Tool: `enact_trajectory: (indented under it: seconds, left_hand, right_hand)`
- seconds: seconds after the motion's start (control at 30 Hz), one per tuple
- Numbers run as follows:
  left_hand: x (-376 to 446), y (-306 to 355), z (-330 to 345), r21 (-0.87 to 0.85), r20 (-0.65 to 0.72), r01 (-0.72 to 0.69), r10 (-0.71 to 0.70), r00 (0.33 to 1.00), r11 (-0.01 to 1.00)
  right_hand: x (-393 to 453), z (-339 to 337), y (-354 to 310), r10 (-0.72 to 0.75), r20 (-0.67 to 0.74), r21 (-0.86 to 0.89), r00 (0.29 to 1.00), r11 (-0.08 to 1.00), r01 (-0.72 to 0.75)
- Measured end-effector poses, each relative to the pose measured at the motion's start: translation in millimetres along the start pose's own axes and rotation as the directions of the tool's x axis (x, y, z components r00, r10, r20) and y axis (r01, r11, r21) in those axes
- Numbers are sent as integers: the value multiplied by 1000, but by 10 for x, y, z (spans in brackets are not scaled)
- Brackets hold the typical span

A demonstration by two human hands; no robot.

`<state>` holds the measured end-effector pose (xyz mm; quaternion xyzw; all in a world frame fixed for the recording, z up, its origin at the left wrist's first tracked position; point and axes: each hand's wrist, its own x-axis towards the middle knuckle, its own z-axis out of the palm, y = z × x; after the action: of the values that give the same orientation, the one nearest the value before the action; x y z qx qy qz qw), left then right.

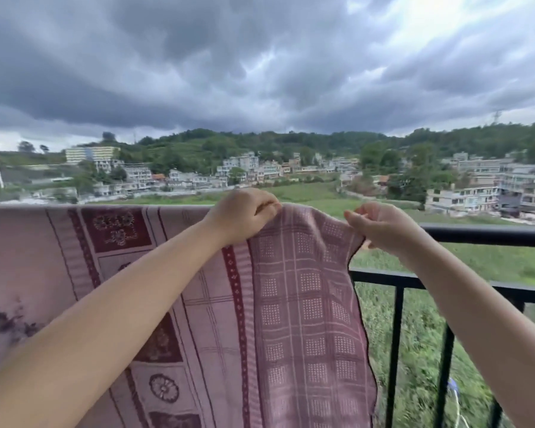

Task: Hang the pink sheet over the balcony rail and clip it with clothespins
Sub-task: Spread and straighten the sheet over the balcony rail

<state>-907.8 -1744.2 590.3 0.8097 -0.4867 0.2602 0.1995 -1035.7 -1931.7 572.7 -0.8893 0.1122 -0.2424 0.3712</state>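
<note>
The pink sheet [303, 304], woven with dark red bands and flower squares, hangs over the black balcony rail [488, 234] and covers its left and middle stretch. My left hand [241, 216] pinches the sheet's top fold at the centre. My right hand [383, 227] grips the sheet's upper right corner just above the rail, and that corner is lifted slightly. The sheet's right edge falls free beside the bare bars. No clothespin shows in either hand or on the rail.
To the right of the sheet stand the rail's vertical bars [394, 350] and a lower crossbar [383, 278]. Beyond lie a grassy field, houses and wooded hills under dark clouds. A small blue object [454, 392] shows low between the bars.
</note>
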Motion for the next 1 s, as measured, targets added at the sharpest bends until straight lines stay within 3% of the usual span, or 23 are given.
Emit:
enact_trajectory:
  seconds: [0.07,0.13,0.27,0.4,0.5,0.63,0.83,1.0]
  left_hand:
    - [-258,-19,15,86,-45,-86,90,995,993]
    - [-405,-46,53,222,-94,-32,54,994,975]
    - [-414,5,69,284,-258,136,-62,964,949]
    - [-317,43,34,356,-265,93,5,964,930]
    - [-294,3,53,433,-286,-16,155,946,901]
    - [-331,-26,3,468,-243,-106,243,939,877]
    - [-449,-159,56,437,-227,-203,325,918,877]
    - [-419,-139,188,418,-298,-140,281,912,897]
  right_hand:
    - [-72,55,-106,-173,-75,-50,982,984,169]
    - [-86,128,-201,-285,-105,-230,953,939,256]
    - [-90,254,-275,-341,-132,-309,931,906,289]
    - [-116,297,-271,-423,-216,-425,880,852,305]
    - [-118,253,-293,-442,-266,-471,857,835,285]
    - [-172,197,-308,-443,-277,-499,853,825,267]
    - [-350,275,-234,-541,-209,-629,815,712,311]
    - [-247,320,-106,-391,-205,-613,897,766,194]
